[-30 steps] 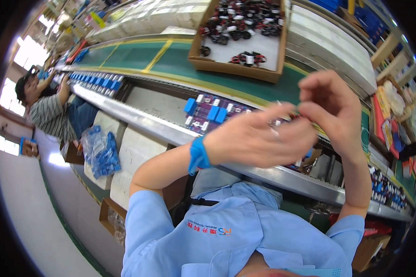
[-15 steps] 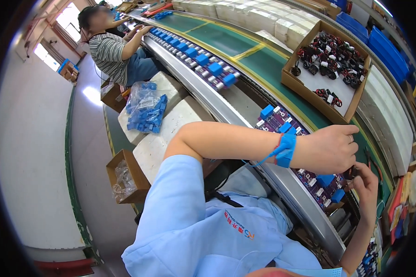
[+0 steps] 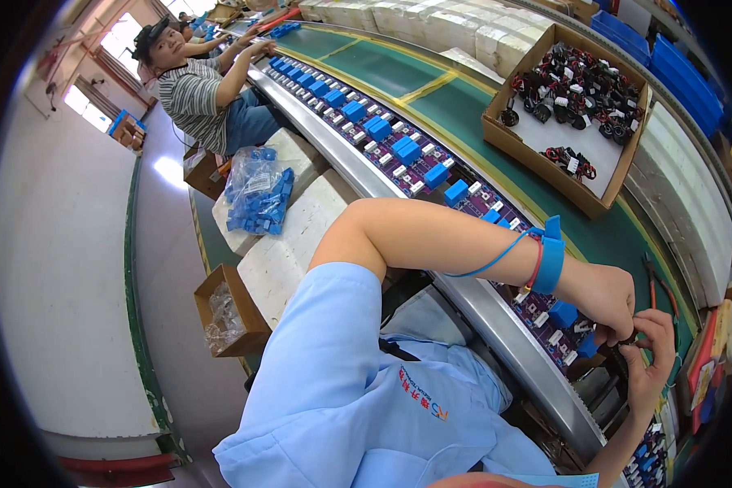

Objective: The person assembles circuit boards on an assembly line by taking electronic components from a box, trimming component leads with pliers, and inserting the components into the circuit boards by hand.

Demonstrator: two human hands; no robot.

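Note:
Both of my hands are close together over the near right end of the conveyor. My left hand, with a blue strap on its wrist, has its fingers curled and pinched. My right hand meets it from the right, thumb and fingers bent together. Between the fingertips is a small black part, mostly hidden; its kind is not clear. Just left of my hands lie purple circuit boards with blue blocks and white connectors, in a row along the conveyor.
A cardboard box of black round parts with red and black wires stands on the green bench. Red-handled pliers lie to the right. A bag of blue parts rests on white foam. Another person sits farther up the line.
My left hand has moved down and slightly right, its wrist turned, closer to my right hand. The farther boards have slid toward me, narrowing a gap in the row.

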